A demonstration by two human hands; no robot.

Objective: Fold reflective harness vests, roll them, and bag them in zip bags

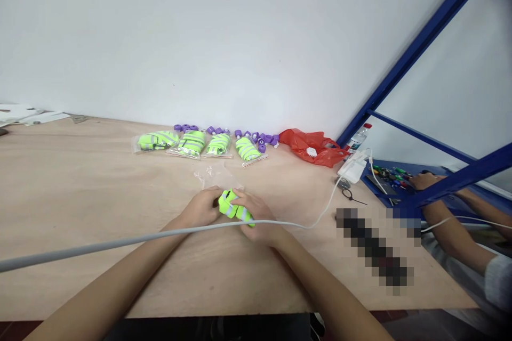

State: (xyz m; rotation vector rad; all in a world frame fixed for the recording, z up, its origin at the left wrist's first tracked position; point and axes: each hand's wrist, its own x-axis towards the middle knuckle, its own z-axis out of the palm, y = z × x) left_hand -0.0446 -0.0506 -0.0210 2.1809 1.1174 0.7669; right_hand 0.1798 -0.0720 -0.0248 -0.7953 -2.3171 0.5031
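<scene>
A rolled neon-yellow reflective strap bundle [228, 204] with silver stripes is held between my two hands above the table. My left hand [202, 206] grips its left end, fingers curled. Across its right part lies my right hand [256, 218], the fingers wrapped over it. Just beyond them a clear plastic bag [214, 175] lies on the wooden table [88, 186]. Farther back, several similar neon bundles in clear zip bags form a row, among them one bagged bundle [192, 143] near the middle and another [248, 149] at the right.
Small purple rolls [260, 138] line the wall. To their right are a red plastic bag [314, 146], a bottle [358, 137] and a white power strip [352, 167]. A white cable [160, 234] crosses before my arms. Another person's hand [426, 180] is beyond the blue frame [424, 146].
</scene>
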